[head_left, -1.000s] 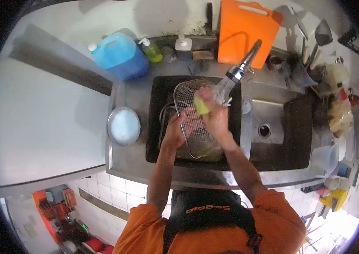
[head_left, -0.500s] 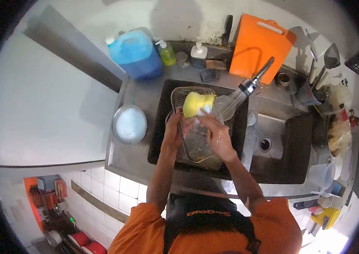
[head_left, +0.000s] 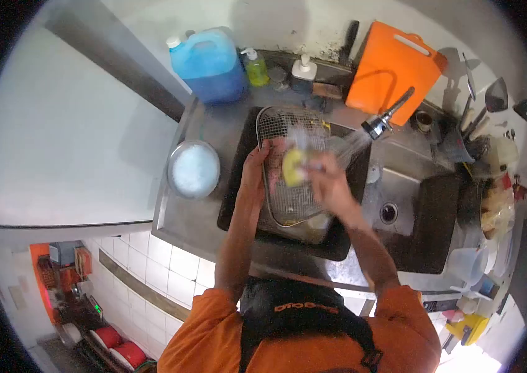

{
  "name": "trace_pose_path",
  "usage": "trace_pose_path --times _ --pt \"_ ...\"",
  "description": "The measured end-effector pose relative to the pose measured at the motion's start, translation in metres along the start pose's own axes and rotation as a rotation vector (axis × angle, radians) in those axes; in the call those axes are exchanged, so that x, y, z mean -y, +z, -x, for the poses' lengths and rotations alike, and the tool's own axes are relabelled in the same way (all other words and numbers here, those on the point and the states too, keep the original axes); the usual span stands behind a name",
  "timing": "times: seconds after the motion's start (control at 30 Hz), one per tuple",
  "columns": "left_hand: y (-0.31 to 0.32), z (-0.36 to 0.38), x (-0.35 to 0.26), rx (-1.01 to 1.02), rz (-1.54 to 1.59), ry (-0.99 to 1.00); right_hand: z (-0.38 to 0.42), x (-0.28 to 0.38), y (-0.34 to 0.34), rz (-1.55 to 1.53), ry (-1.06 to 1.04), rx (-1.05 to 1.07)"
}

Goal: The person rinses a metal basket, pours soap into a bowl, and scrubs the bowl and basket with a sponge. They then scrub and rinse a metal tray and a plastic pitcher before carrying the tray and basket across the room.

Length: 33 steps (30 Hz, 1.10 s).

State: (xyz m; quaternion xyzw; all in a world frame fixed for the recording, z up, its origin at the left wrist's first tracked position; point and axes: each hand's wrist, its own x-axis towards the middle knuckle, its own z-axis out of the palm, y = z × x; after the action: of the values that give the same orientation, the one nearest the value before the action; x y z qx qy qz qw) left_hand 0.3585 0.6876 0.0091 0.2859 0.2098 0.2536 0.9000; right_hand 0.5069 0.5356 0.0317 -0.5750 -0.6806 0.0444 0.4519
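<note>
A wire mesh basket (head_left: 288, 202) is held tilted over the left sink basin, long side running away from me. My left hand (head_left: 254, 171) grips its left rim, with some fingers showing through the mesh behind. My right hand (head_left: 329, 180), smeared by motion, is closed on a yellow sponge (head_left: 293, 169) that lies against the middle of the mesh. White suds blur the mesh just above the sponge. Water sprays from the faucet (head_left: 376, 126) down toward the basin, just right of the basket.
A bowl of white suds (head_left: 194, 169) stands on the left counter. Behind the basin are a blue liquid jug (head_left: 209, 68), soap pump bottles (head_left: 304, 74) and an orange cutting board (head_left: 391, 71). A second basin (head_left: 400, 186) is at right, beside utensils (head_left: 475, 118).
The sponge has moved down from the basket's upper part to its middle, along with my right hand. The basket has shifted slightly up in view; my left hand still holds its side.
</note>
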Motion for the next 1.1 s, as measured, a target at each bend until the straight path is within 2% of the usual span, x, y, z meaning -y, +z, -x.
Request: trace_pose_path --times 0.13,0.23,0.27,0.37,0.4,0.5,0.63,0.67,0.77,0.8,0.9,0.93,1.03,1.07,1.1 --pt "-0.007 0.007 0.013 0.084 -0.059 -0.036 0.009 -0.015 0.005 0.057 -0.019 0.007" --pt "0.015 0.013 0.02 -0.185 -0.16 -0.158 -0.044 -0.01 -0.017 0.104 0.176 -0.163" --pt "0.015 0.012 0.02 -0.147 -0.11 -0.137 -0.036 -0.012 -0.009 0.145 0.16 -0.133" --pt "0.009 -0.005 0.008 -0.031 0.038 -0.026 0.0 0.011 0.002 0.06 0.012 0.176" --pt "0.008 -0.005 0.007 -0.103 -0.047 -0.061 0.009 0.02 0.003 0.081 -0.02 0.285" --pt "0.018 0.009 0.01 -0.01 -0.309 -0.192 -0.009 -0.011 -0.005 0.356 0.079 0.11" --pt "0.013 0.001 0.018 -0.096 -0.174 -0.114 -0.016 -0.001 0.0 0.263 -0.006 0.106" --pt "0.015 0.001 0.01 0.003 -0.127 -0.213 -0.013 0.003 0.002 0.203 -0.081 0.155" --pt "0.022 0.007 0.018 -0.115 -0.085 -0.177 -0.002 0.011 -0.004 0.02 -0.201 0.322" --pt "0.021 0.007 0.022 -0.054 -0.054 -0.17 -0.009 -0.003 -0.009 0.268 -0.153 0.347" --pt "0.039 0.008 0.006 -0.131 -0.309 -0.142 -0.035 0.005 -0.023 0.247 -0.023 0.167" --pt "0.037 0.007 -0.002 -0.116 -0.239 -0.189 -0.022 0.011 -0.014 0.189 -0.051 0.232" --pt "0.014 -0.007 0.012 -0.013 0.003 -0.053 0.024 0.022 0.009 -0.001 -0.091 0.508" --pt "0.015 -0.008 0.013 -0.133 -0.11 -0.055 0.017 0.022 0.003 0.072 -0.088 0.468" --pt "0.015 -0.008 0.014 -0.092 -0.105 -0.022 0.008 0.023 -0.003 0.144 -0.082 0.43"
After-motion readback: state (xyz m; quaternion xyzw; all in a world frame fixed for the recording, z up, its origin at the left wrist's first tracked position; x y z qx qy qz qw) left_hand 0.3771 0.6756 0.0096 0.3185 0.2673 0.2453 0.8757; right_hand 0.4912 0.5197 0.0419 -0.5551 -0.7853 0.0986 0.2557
